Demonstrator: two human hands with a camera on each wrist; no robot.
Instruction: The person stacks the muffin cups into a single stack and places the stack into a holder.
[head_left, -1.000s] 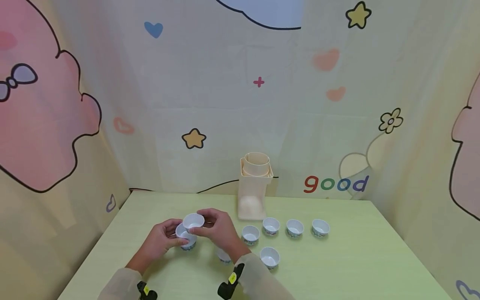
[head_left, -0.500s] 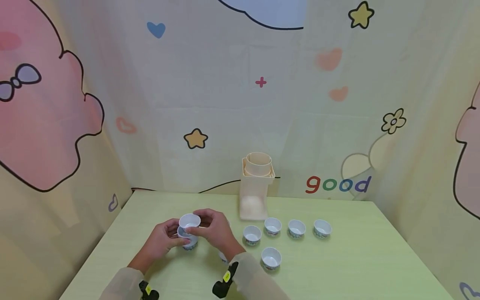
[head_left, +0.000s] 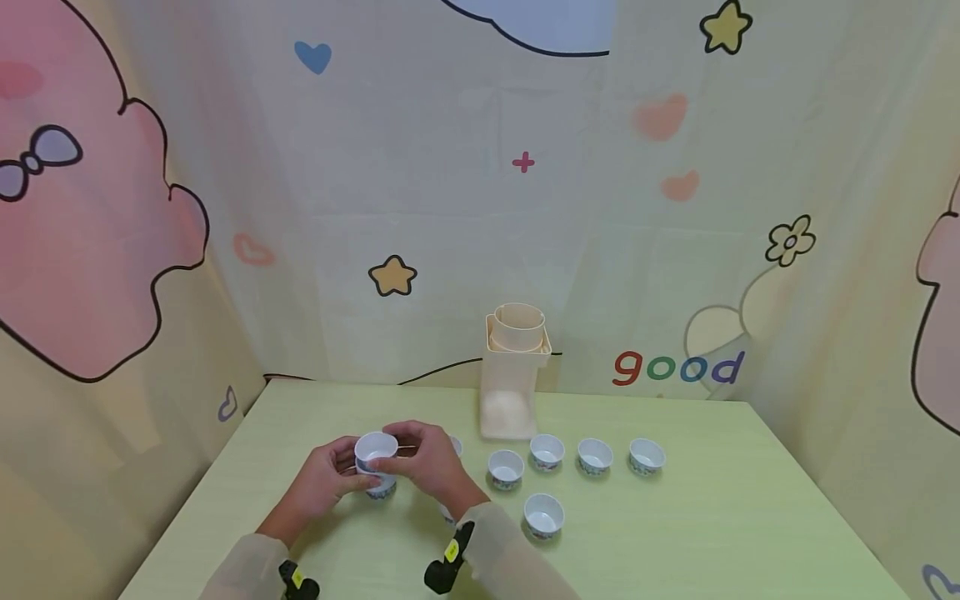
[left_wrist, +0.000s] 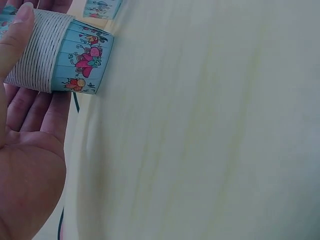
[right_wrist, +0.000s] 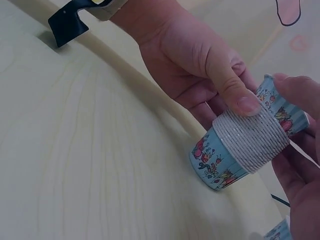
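My left hand (head_left: 315, 483) grips a stack of nested paper cups (right_wrist: 250, 142), light blue with a fruit pattern, thumb on the white rims. Above it in the head view, my right hand (head_left: 431, 467) pinches a single paper cup (head_left: 377, 447) between thumb and fingers. That cup's lower part sits at the mouth of the stack, seemingly partly inside it. The left wrist view shows the stacked rims and the outermost cup's body (left_wrist: 82, 62) beside my left thumb. In the right wrist view, my right hand (right_wrist: 300, 97) is cut off by the right edge.
Several paper cups, among them one cup (head_left: 506, 469) and another (head_left: 543, 515), stand upright on the pale green table (head_left: 712, 517) to the right. My right arm partly hides others. A cream-coloured stand (head_left: 508, 392) with a ring on top rises at the table's back edge.
The single cup in my right hand has moved slightly left and down over the stack, covering more of its opening. My left hand has stayed nearly still.
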